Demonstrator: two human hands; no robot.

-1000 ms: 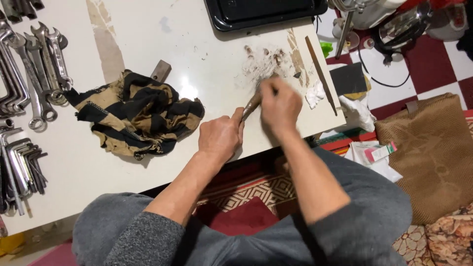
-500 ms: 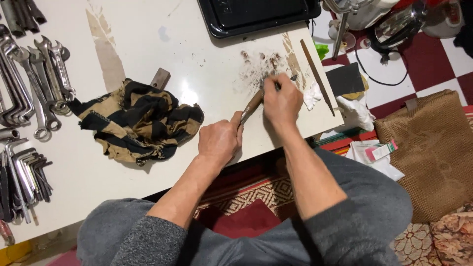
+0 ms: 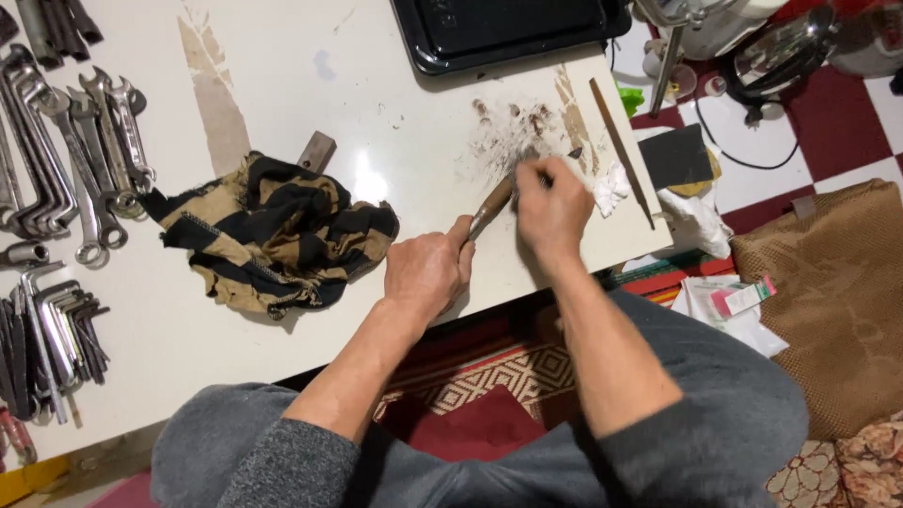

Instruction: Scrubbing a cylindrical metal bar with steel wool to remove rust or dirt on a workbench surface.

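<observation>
along the left edge of the white worktop (image 3: 282, 85) lie spanners (image 3: 85, 160) in a row, and below them, near the front left corner, a bunch of hex keys (image 3: 52, 329). a little in from that edge a striped black-and-tan rag (image 3: 273, 235) lies crumpled, with a small brown block (image 3: 316, 150) touching its top side. a long tan stain (image 3: 214, 94) runs up the worktop behind the rag.

near the front edge the left hand (image 3: 428, 273) rests on the worktop, its fingers curled shut around the wooden handle of a tool (image 3: 491, 205), thumb laid along the handle. the tool slants up and to the right, away from the front edge, and its far end is hidden under the right hand (image 3: 553, 207). the right hand's fingers are bent and pressed together over that end; what they pinch cannot be told. just behind them a patch of brown dust and crumbs (image 3: 513, 132) is smeared over the worktop.

at the back edge a black tray (image 3: 517, 28) lies flat. near the right edge a thin rod (image 3: 621, 150) lies at a slant, with a bit of white paper (image 3: 611, 188) just beside the right hand. a dark sheet (image 3: 677, 155) sticks out past the right edge. on the floor to the right sits a brown bag (image 3: 828, 301).
</observation>
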